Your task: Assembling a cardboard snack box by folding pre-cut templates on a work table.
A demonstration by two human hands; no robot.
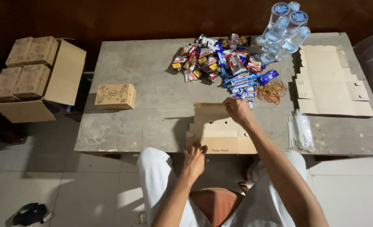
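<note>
Left hand (pixel 195 159): low in the middle of the frame, at the near edge of the flat box (pixel 220 128). Its fingers are bent down onto the cardboard and press on it; I cannot tell if they pinch it.
Right hand (pixel 238 110): just above the middle, at the far flap of the same box. Its fingers are closed on the flap and lift it up.
Flat box: a pale cardboard cut-out, lying on the grey surface (pixel 153 75) right in front of the person, partly hanging over the near edge.
How to fold well: I think the low hand should keep the cardboard pinned flat, so the flap bends along its crease and does not slide.
Snack pile (pixel 218 59): many small bright packets, upper middle of the frame.
Rubber bands (pixel 271 91): a loose bunch, just right of the packets.
Water cups (pixel 283 29): clear, sealed, stacked at the upper right.
More flat cardboard (pixel 331 82): a stack at the right.
Straws (pixel 300 130): wrapped, lower right of the surface.
Finished little box (pixel 116 96): closed, left of the middle.
Big carton (pixel 37 77): far left, off the surface, with four closed little boxes inside.
</note>
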